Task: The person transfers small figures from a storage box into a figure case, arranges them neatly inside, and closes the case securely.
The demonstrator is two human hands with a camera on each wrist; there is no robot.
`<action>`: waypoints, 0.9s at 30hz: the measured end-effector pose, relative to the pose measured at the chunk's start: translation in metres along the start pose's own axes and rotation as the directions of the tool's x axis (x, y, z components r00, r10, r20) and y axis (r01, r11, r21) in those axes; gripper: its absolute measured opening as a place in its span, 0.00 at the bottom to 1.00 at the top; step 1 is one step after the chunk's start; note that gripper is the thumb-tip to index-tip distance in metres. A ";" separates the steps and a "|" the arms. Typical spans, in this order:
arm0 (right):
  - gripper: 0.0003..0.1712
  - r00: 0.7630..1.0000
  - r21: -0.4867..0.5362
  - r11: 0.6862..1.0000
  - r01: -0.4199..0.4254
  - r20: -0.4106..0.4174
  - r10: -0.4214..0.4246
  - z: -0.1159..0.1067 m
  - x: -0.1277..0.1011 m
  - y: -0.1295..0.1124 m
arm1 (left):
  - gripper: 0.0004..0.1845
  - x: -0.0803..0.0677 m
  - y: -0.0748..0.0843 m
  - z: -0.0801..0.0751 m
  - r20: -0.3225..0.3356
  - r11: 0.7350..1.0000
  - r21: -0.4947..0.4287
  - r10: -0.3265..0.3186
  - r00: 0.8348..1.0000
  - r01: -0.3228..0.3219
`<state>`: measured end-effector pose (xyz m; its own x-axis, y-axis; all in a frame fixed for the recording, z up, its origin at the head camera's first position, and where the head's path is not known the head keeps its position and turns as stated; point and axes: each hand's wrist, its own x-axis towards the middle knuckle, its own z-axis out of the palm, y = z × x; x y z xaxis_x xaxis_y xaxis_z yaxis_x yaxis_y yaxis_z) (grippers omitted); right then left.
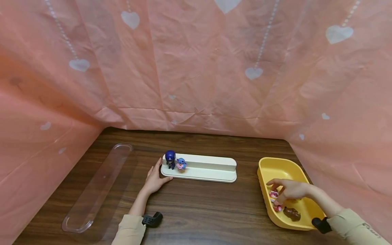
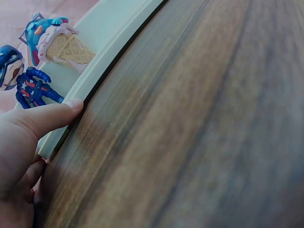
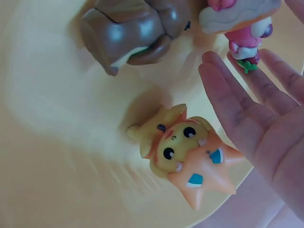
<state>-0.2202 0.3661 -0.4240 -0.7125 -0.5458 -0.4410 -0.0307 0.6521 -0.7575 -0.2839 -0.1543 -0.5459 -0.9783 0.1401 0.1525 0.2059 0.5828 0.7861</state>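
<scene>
My left hand (image 1: 154,181) is at the left end of a white stepped display stand (image 1: 211,173), its thumb (image 2: 57,115) touching the front edge. On that end stand a dark blue helmeted figurine (image 1: 170,160) and, beside it, a blue figurine with a pink-topped ice cream cone (image 1: 181,164). My right hand (image 1: 292,189) reaches into a yellow bin (image 1: 264,183), fingers extended beside a pink and white figurine (image 3: 242,40); whether they touch it I cannot tell. A brown figurine (image 3: 133,33) and a yellow figurine with an orange star-shaped piece (image 3: 185,152) lie nearby in the bin.
A long clear plastic cover (image 1: 98,187) lies on the wooden table (image 1: 208,211) at the left. Behind the table and along both sides hangs a pink curtain (image 1: 196,68) with white hearts. The bin stands near the table's right edge.
</scene>
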 end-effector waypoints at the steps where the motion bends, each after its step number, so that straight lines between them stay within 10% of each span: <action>1: 0.39 1.000 0.010 1.000 -0.005 0.005 0.005 0.001 0.000 0.001 | 0.55 0.000 0.000 0.000 -0.002 1.000 -0.001 0.001 1.000 -0.001; 27: 0.36 0.994 -0.131 0.990 -0.041 -0.102 0.028 0.000 0.001 0.002 | 0.54 0.001 0.000 0.000 0.003 1.000 0.003 0.001 1.000 -0.001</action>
<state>-0.2212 0.3672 -0.4260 -0.7807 -0.4709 -0.4107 -0.0930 0.7375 -0.6689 -0.2845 -0.1544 -0.5456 -0.9780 0.1434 0.1516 0.2073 0.5850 0.7841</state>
